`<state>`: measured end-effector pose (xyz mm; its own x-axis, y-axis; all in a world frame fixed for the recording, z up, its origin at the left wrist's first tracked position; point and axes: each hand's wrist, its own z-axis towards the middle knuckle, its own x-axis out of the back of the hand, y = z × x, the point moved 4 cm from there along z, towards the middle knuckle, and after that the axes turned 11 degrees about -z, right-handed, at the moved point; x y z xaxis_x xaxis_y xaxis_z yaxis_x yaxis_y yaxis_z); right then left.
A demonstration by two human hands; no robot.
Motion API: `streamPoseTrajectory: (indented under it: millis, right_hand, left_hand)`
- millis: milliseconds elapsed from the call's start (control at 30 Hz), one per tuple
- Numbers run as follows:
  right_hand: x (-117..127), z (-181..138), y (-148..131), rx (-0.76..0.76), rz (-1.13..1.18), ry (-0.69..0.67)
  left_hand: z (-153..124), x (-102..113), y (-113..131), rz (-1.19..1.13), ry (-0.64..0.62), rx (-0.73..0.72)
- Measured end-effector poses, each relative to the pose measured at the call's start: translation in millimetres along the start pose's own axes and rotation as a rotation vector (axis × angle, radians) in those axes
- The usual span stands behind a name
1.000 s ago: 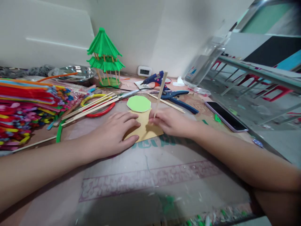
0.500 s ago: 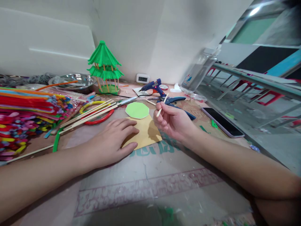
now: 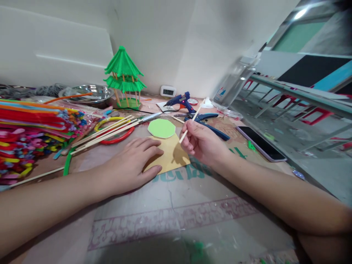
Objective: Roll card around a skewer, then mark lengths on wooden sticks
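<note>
My left hand (image 3: 131,165) lies flat, fingers spread, on a tan cardboard piece (image 3: 173,156) on the table. Just beyond the cardboard lies a light green octagon (image 3: 161,128) of foam. My right hand (image 3: 200,142) is raised a little above the cardboard's right edge and pinches a thin wooden stick (image 3: 190,124), which tilts up and to the right. A blue glue gun (image 3: 180,100) and blue-handled pliers (image 3: 208,122) lie behind that hand.
A heap of coloured pipe cleaners (image 3: 30,134) fills the left side. Wooden sticks (image 3: 107,130), red and yellow rings, a metal bowl (image 3: 86,93) and a green pagoda model (image 3: 124,77) stand further back. A phone (image 3: 260,143) lies at the right near the table edge.
My right hand lifted the stick off the cardboard, where it stood upright, and now holds it tilted in the air. My left hand stayed flat on the cardboard.
</note>
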<state>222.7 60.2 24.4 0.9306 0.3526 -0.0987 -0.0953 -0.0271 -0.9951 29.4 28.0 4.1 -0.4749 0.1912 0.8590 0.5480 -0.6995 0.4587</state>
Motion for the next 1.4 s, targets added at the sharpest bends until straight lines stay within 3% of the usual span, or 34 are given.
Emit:
streamPoseTrajectory:
  millis: [400, 500, 567, 633, 733, 867, 1100, 1300, 1400]
  right_hand:
    - [0.1, 2.0, -2.0, 0.079, -0.202, 0.010]
    - [15.2, 3.4, -34.0, 0.207, -0.651, 0.024]
    - [32.7, 4.6, -58.9, 0.257, -1.174, 0.079]
    - [55.5, 7.0, -75.0, 0.176, -1.569, 0.133]
    - [87.4, 10.8, -76.1, -0.029, -1.861, 0.116]
    - [105.7, 15.4, -51.7, -0.176, -1.960, -0.023]
    - [103.1, 17.4, -40.8, -0.201, -2.112, 0.082]
    - [93.3, 13.4, -45.8, -0.137, -2.091, 0.112]
    - [73.8, 14.7, -49.1, -0.032, -2.023, 0.157]
  left_hand:
    - [-0.1, 0.6, 0.8, 0.018, -0.013, 0.002]
    - [0.3, 0.5, 0.6, 0.023, -0.015, 0.004]
    - [0.3, 0.1, 0.1, 0.020, -0.011, 0.005]
    - [0.0, -0.2, -0.1, 0.013, -0.006, 0.001]
    - [-0.5, -0.1, 0.5, 0.006, -0.008, -0.001]
    - [-0.6, 0.3, 0.7, 0.001, -0.018, 0.015]
    - [-0.6, 0.3, 0.9, -0.002, -0.007, 0.004]
    - [-0.4, 1.6, 4.6, 0.000, -0.008, -0.004]
    - [-1.2, 1.5, 5.6, -0.012, -0.012, 0.011]
